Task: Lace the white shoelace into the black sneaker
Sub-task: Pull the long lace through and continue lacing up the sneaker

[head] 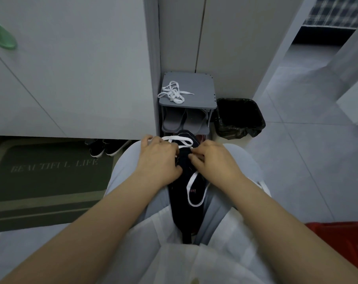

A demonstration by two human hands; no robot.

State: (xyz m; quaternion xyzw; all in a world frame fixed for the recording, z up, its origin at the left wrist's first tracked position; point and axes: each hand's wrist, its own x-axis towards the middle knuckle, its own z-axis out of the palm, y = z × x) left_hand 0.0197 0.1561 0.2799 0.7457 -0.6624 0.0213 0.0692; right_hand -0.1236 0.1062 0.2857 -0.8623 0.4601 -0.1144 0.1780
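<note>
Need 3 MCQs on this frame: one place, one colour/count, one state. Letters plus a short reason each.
1. Where does the spare lace lie?
A. on top of the grey rack
B. in the bin
C. on the mat

2. What colour is the mat?
A. red
B. green
C. white

3. What state is the sneaker in?
A. fully laced and tied
B. lace partly in, loose loops showing
C. no lace on it

Key:
1 A: the tangled lace sits on the rack's top shelf, with the bin beside the rack.
2 B: the mat is dark green with pale lettering.
3 B: the left hand and right hand work the lace at the eyelets, while a slack loop hangs over the sneaker on the lap.
</note>
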